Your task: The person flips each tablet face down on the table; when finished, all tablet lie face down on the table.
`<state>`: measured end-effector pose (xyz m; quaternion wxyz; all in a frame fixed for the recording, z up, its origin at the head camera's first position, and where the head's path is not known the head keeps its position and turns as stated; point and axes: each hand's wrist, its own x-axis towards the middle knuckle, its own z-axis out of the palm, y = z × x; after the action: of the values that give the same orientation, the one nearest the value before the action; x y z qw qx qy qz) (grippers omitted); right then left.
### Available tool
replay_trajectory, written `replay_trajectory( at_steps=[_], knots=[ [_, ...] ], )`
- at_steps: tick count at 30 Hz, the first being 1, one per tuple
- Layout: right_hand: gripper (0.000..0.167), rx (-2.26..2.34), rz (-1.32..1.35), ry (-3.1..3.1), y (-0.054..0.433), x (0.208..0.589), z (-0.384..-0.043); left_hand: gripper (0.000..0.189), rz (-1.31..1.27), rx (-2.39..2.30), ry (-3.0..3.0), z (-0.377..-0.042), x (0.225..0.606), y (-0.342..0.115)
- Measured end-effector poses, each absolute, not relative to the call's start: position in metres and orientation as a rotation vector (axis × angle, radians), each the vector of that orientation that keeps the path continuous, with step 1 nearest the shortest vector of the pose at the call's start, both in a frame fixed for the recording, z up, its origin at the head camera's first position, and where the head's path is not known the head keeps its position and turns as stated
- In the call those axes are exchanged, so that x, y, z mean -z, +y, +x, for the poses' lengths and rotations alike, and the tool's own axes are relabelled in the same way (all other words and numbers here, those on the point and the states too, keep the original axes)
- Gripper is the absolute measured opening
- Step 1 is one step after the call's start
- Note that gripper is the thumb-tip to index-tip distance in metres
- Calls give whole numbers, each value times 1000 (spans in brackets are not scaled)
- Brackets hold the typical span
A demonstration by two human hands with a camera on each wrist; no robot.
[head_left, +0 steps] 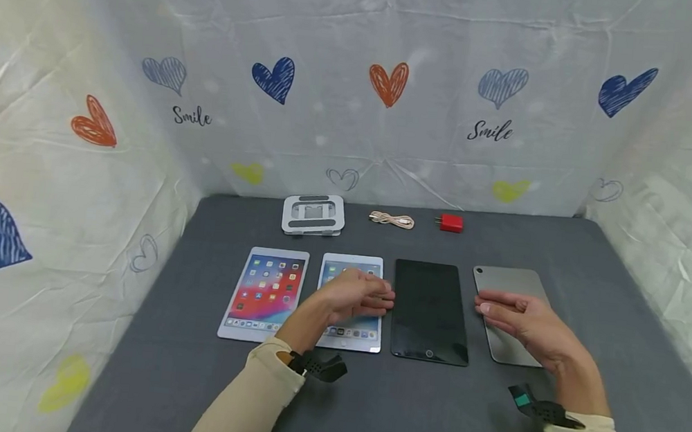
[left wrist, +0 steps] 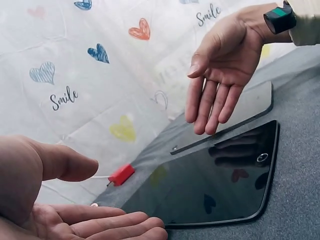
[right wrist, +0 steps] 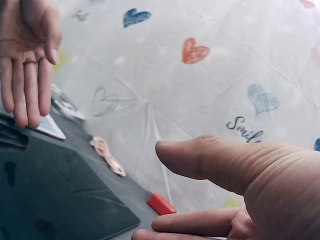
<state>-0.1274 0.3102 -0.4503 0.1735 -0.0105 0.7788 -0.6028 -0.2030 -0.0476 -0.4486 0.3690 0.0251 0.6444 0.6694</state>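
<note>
Four tablets would exceed my count, so several tablets lie in a row on the dark grey table. Above the second white tablet [head_left: 346,341], its screen lit with icons, hovers my left hand [head_left: 354,295], fingers extended and holding nothing. My right hand [head_left: 520,323] is over the silver-backed tablet [head_left: 515,281], which lies face down; its fingers also look straight in the left wrist view. Between the two hands lies a black tablet [head_left: 431,311] with a dark screen. Farthest left is another white tablet [head_left: 266,292] with a lit red-and-blue screen.
Behind the row stand a folded grey stand [head_left: 313,214], a coiled pale cable [head_left: 391,220] and a red charger plug [head_left: 451,223]. A white cloth with printed hearts [head_left: 388,84] hangs around the back and sides of the grey table [head_left: 402,416].
</note>
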Motion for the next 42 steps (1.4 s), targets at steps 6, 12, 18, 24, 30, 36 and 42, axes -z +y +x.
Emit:
replay_trajectory(
  at_steps=[6,12,18,24,30,36,42],
  knots=[
    [68,1740,-64,2174,297,456,-129,48,40,-1699,1656,-201,453,-46],
    [68,1760,-35,2149,291,460,-130,53,35,-1690,1662,-200,451,-44],
    [66,1797,5,2120,290,461,-130,56,42,-1695,1656,-200,451,-42],
    [72,1853,61,2094,290,463,-133,57,34,-1693,1661,-199,451,-38],
    [75,2046,108,1967,296,464,-133,57,26,-1707,1643,-200,452,-30],
    [78,2201,132,1783,306,462,-134,57,13,-1736,1618,-200,452,-19],
    [78,2087,83,1869,315,466,-133,56,25,-1746,1595,-203,455,-8]
  ],
)
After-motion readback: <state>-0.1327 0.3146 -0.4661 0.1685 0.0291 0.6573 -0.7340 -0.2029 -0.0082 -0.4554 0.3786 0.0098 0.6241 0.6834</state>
